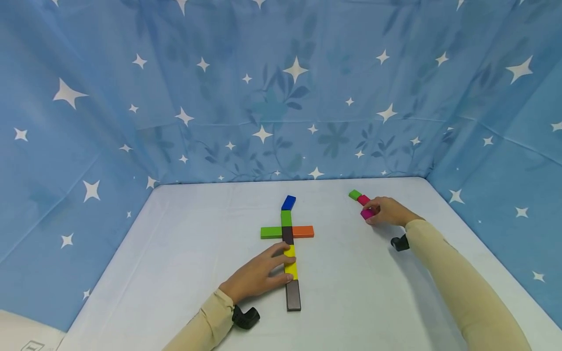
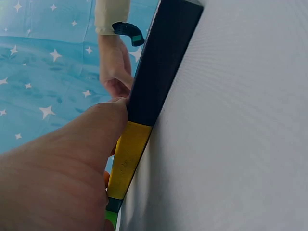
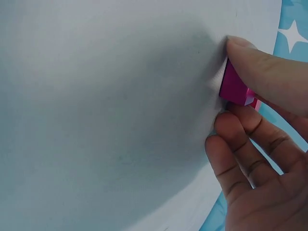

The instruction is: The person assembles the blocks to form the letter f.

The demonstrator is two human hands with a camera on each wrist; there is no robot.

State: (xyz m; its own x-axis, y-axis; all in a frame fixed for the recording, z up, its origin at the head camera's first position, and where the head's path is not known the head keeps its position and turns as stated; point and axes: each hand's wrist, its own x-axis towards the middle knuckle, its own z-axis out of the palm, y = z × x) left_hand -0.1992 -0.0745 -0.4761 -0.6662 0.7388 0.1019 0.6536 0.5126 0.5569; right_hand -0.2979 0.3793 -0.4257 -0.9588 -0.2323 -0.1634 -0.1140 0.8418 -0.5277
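Observation:
My right hand (image 1: 390,211) pinches a magenta block (image 3: 235,86) between thumb and fingers, low over the white table at the far right. Just beyond it lie a pinkish-red block (image 1: 363,200) and a small green block (image 1: 354,195), end to end. Near the middle, my left hand (image 1: 254,274) rests with spread fingers on the yellow section (image 1: 291,268) of a line of blocks. Its thumb touches near the joint with the dark brown-grey block (image 1: 293,296), which forms the near end. Farther up that line come a dark block (image 1: 287,236), a green block (image 1: 286,218) and a tilted blue block (image 1: 288,202).
A green block (image 1: 270,233) and an orange block (image 1: 304,231) stick out left and right from the dark block, making a cross. A blue star-patterned curtain (image 1: 281,112) surrounds the back and sides of the white table (image 1: 175,253).

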